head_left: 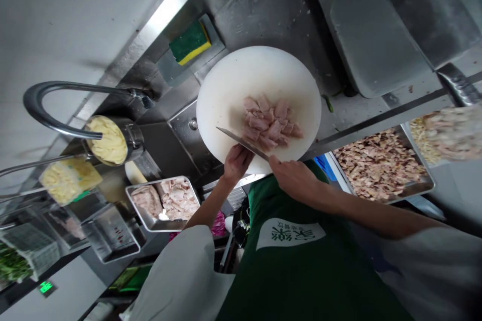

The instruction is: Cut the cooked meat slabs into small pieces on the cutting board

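My right hand is closed around the handle of a knife. Its blade points left across a round white cutting board, passing just above my left hand. The fingers of that left hand are curled at the board's near edge, close to the blade. Whatever they hold, if anything, is hidden. Beyond the knife lies a pile of pale pink meat pieces, cut into chunks.
A sink with a curved faucet lies left, near a sponge. A pot of yellow slices and a tray of meat stand left. Right are a tray of chopped meat and a cleaver.
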`<control>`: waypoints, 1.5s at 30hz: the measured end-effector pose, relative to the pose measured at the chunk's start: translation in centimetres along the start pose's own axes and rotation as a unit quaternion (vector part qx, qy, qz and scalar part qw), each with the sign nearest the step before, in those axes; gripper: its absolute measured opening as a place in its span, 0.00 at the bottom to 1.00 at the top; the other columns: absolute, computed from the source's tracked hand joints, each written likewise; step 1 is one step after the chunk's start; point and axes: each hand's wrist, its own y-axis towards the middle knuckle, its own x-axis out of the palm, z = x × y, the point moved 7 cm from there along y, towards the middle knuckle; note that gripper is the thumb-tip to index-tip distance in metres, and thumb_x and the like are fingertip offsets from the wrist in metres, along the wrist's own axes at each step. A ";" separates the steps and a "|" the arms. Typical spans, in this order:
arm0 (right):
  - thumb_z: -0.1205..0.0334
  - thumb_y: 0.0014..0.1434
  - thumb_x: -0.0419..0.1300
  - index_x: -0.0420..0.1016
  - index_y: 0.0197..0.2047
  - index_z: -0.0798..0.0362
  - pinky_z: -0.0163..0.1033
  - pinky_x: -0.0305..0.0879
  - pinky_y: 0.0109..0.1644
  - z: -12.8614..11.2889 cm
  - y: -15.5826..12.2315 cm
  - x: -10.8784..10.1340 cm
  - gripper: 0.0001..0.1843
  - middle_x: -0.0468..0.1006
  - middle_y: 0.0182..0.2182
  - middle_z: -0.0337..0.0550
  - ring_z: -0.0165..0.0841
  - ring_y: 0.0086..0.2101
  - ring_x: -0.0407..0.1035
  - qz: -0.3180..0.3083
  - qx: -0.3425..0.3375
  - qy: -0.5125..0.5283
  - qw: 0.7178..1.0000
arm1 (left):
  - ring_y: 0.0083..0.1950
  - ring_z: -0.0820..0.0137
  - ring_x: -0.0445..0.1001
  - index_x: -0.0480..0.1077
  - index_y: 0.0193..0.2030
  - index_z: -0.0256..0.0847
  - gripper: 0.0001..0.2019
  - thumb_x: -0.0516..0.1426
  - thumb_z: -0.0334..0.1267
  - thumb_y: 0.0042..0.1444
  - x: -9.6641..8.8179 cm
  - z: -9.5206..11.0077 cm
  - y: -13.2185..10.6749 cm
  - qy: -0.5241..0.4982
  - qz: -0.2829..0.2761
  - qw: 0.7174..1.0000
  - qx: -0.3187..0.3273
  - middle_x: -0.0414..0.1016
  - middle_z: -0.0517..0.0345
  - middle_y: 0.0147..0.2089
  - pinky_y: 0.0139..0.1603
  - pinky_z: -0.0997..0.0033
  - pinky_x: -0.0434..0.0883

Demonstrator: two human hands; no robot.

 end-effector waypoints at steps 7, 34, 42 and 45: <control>0.76 0.64 0.39 0.66 0.54 0.60 0.42 0.67 0.39 -0.6 4.7 -0.4 0.22 0.79 0.43 0.60 0.43 0.40 0.76 0.035 -0.045 0.006 0.998 | 0.48 0.65 0.75 0.75 0.42 0.40 0.07 0.56 0.38 0.64 0.0 0.1 0.3 -0.031 -0.008 0.999 -0.002 0.77 0.51 0.41 0.48 0.62 0.76; 0.74 0.65 0.42 0.65 0.50 0.61 0.38 0.68 0.34 -1.1 1.4 -0.8 0.15 0.81 0.32 0.57 0.42 0.36 0.79 0.011 -0.008 -0.017 1.000 | 0.44 0.66 0.72 0.74 0.35 0.40 0.10 0.56 0.40 0.64 -0.3 -0.3 -0.1 -0.005 0.003 1.000 -0.018 0.74 0.51 0.38 0.46 0.63 0.75; 0.76 0.64 0.42 0.66 0.50 0.62 0.38 0.69 0.34 -0.6 1.4 0.9 0.17 0.80 0.30 0.55 0.41 0.34 0.79 -0.004 -0.005 -0.011 1.000 | 0.43 0.67 0.73 0.75 0.35 0.39 0.10 0.55 0.39 0.64 0.1 -0.2 0.0 -0.008 -0.005 1.000 -0.002 0.74 0.52 0.36 0.44 0.65 0.75; 0.75 0.65 0.41 0.65 0.52 0.63 0.40 0.69 0.39 -1.7 5.9 -0.6 0.18 0.80 0.40 0.62 0.42 0.41 0.77 0.050 -0.030 -0.002 0.998 | 0.44 0.68 0.73 0.75 0.37 0.39 0.09 0.55 0.38 0.65 -0.4 -0.1 0.1 -0.015 0.002 1.000 0.006 0.75 0.52 0.38 0.45 0.66 0.76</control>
